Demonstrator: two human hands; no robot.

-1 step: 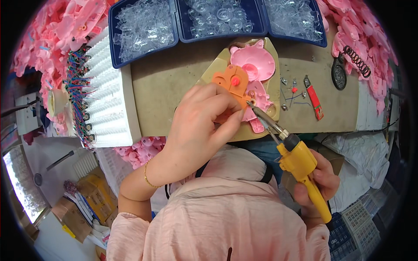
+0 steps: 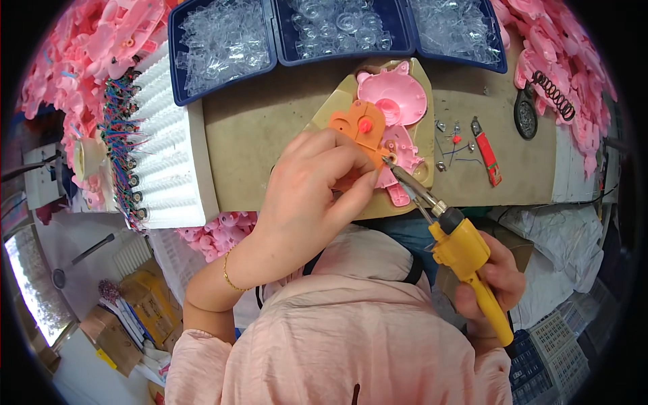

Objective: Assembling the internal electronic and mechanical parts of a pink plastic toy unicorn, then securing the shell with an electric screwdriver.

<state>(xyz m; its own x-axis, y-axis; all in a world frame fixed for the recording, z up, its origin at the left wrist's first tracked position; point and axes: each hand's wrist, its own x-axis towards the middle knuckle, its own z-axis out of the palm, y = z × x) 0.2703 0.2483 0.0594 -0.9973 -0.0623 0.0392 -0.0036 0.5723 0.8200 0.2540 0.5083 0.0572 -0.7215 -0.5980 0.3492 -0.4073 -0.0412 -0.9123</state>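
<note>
The orange plastic part is pinned by the left hand against the pink toy shell at bench centre. A yellow soldering iron is clenched in the right hand, its tip apparently touching the part's right edge.

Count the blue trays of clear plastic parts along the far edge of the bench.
3: a left blue tray, a middle blue tray and a right blue tray, side by side beyond the left hand. More may lie beyond the picture's top edge.

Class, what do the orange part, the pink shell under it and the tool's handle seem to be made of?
Orange part: probably moulded plastic, matte, uniformly coloured. Pink shell: likely plastic too, smooth with a slight sheen. Handle in the right hand: seemingly glossy yellow plastic; its tip looks like metal.
</note>
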